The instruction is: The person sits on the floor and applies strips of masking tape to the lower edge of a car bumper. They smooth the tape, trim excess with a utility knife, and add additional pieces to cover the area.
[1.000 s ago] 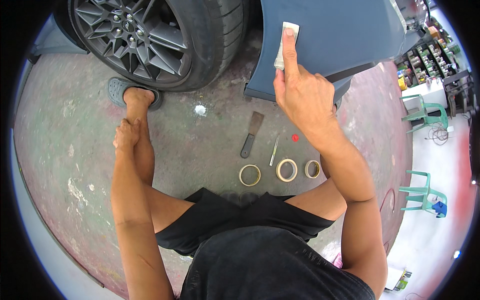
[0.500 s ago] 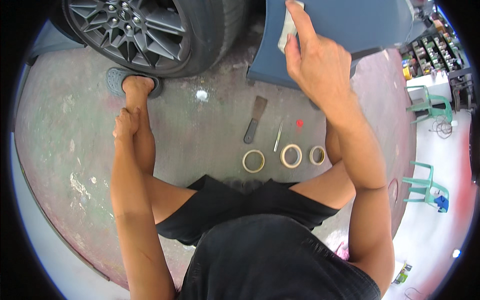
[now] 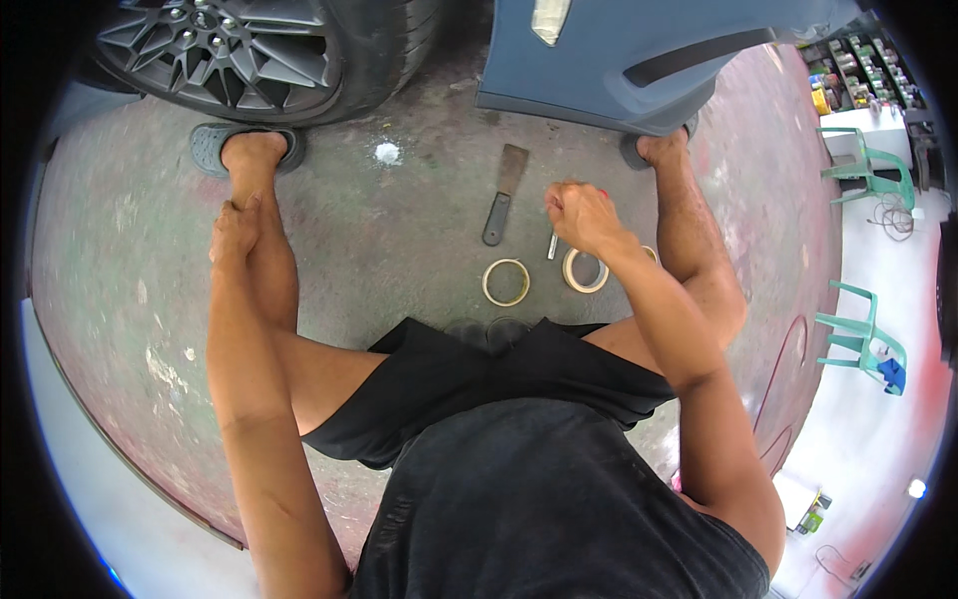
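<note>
My left hand (image 3: 235, 231) is wrapped round my left shin. My right hand (image 3: 584, 215) is low over the floor with its fingers curled together; what they hold, if anything, is hidden. Under it, a slim metal craft knife (image 3: 552, 246) shows only its lower end, and a bit of red (image 3: 604, 194) peeks out behind the knuckles. To the left lies a putty knife (image 3: 506, 195) with a dark handle. Closer to me are a roll of masking tape (image 3: 506, 283) and a second tape roll (image 3: 585, 271); my right wrist partly covers a third tape roll (image 3: 651, 255). A pale strip (image 3: 549, 20) sticks to the blue car panel (image 3: 599, 85).
A car wheel (image 3: 249, 50) stands at the far left, near my clogged left foot (image 3: 245, 150). White powder (image 3: 387, 153) lies on the worn floor. Green plastic chairs (image 3: 868, 170) and shelves of cans (image 3: 868, 75) are along the right side.
My right hand has left the pale strip on the blue panel and come down toward me, over the craft knife on the floor. My left hand stays on the shin. The view has shifted slightly.
</note>
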Motion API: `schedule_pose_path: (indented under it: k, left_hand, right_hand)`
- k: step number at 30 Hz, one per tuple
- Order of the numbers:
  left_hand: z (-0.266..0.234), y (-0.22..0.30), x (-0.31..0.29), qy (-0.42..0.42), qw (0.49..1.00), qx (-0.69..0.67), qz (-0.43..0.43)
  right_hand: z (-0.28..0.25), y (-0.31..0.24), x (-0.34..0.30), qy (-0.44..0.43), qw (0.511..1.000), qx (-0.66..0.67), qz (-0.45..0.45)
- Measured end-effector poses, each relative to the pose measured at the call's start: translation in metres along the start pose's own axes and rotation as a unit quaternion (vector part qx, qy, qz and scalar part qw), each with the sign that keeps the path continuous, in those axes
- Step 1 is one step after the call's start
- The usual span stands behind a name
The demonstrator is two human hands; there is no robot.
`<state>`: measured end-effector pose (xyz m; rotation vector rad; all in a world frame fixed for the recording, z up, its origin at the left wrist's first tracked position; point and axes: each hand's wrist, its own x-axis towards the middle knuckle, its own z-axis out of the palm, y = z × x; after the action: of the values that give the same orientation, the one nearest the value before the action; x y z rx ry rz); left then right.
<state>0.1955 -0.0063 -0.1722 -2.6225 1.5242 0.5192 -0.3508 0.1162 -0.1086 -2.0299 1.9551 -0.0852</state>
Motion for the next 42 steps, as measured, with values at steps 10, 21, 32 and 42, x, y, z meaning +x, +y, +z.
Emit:
schedule_pose_path:
  k: [10,21,32,42]
  left_hand:
    - [-0.001,-0.003,0.001,-0.003,1.000,0.008,0.008]
    - [0.006,-0.025,0.005,-0.004,1.000,0.023,0.017]
    - [-0.016,0.006,-0.024,-0.010,1.000,-0.015,-0.005]
    - [-0.018,0.011,-0.025,-0.002,1.000,-0.008,-0.018]
  right_hand:
    - [0.093,0.137,-0.022,0.157,0.926,0.139,0.315]
    - [0.085,-0.017,0.024,-0.004,0.954,0.176,0.244]
    - [0.070,-0.041,0.009,-0.042,0.951,0.224,0.210]
    - [0.060,0.006,-0.011,-0.015,0.989,0.117,0.088]
